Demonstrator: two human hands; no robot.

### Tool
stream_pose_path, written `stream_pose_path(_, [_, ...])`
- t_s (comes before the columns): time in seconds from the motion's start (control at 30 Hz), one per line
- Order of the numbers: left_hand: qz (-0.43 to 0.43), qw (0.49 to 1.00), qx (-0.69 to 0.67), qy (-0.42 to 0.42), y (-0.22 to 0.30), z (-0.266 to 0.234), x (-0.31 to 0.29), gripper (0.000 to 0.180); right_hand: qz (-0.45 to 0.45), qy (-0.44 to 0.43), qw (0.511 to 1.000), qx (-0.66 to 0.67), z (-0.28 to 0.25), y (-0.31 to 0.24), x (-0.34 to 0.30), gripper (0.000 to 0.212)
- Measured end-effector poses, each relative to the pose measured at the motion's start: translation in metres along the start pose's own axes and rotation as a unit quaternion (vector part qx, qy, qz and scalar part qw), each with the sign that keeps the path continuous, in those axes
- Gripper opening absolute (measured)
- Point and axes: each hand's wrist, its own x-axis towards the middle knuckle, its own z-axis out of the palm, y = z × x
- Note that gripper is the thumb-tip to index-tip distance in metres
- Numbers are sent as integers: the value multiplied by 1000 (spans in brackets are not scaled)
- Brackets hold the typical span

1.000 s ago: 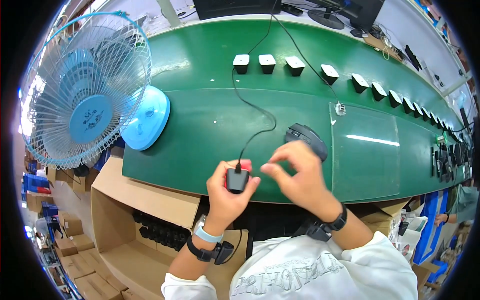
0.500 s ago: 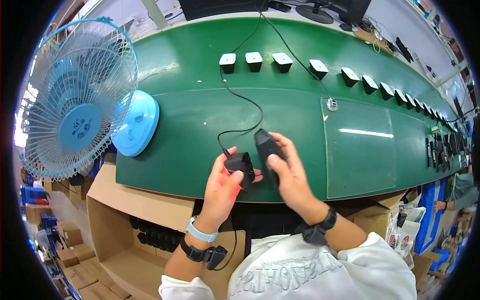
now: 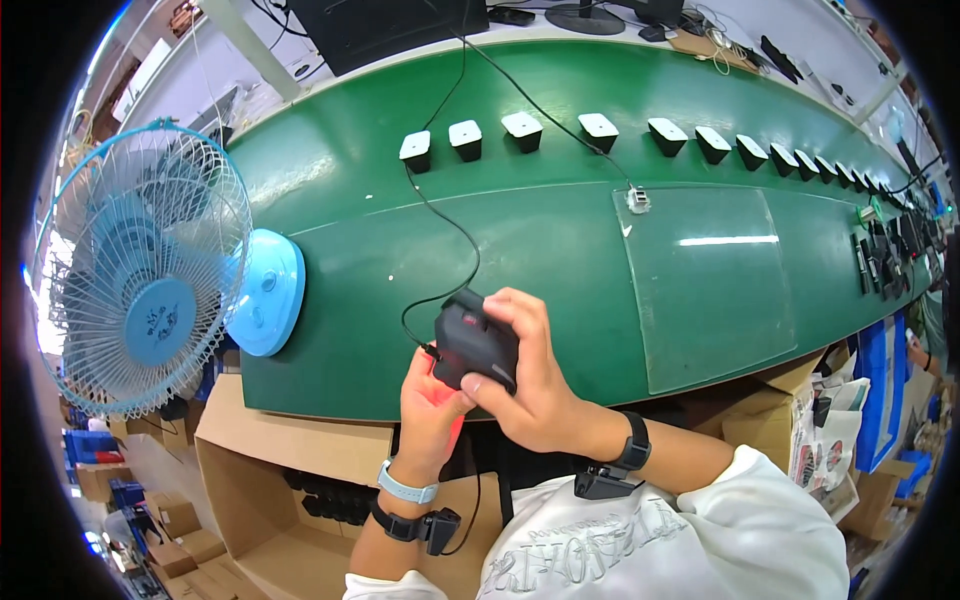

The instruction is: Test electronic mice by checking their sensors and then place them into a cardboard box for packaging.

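My right hand grips a rounded black handheld device, fingers over its far side and thumb on its near edge. Below and left of it, my left hand holds a cabled black cradle-like piece, mostly covered by the device. Red light glows over my left palm and thumb. A thin black cable runs from the piece up across the green bench. Device and piece are together; whether one is fully seated in the other cannot be seen.
Several black blocks with white tops line the bench's far side. A blue fan stands left. At right lie a clear sheet, a small plug and black parts. An open carton sits below the front edge.
My right hand has moved left, bringing the black device onto the cabled piece in my left hand. Before, the two were apart. The whole view has shifted slightly.
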Motion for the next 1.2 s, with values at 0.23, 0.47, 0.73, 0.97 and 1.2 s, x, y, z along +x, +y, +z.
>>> stream_pose_path(0.23, [-36,991,-125,-24,8,-3,1,63,-67,-50,994,-66,-28,-8,8,67])
stream_pose_path(0.47, [47,996,64,27,-7,-1,1,44,-9,-83,935,-345,-85,23,17,60])
stream_pose_path(0.73, [136,948,284,43,-13,-4,-2,29,-25,-104,974,-197,-45,-5,6,39])
stream_pose_path(0.97, [264,863,418,105,-6,-1,-7,29,18,-66,994,-88,18,-14,0,20])
stream_pose_path(1.2, [331,727,578,170,63,-13,-35,29,90,-66,988,105,63,-27,10,11])
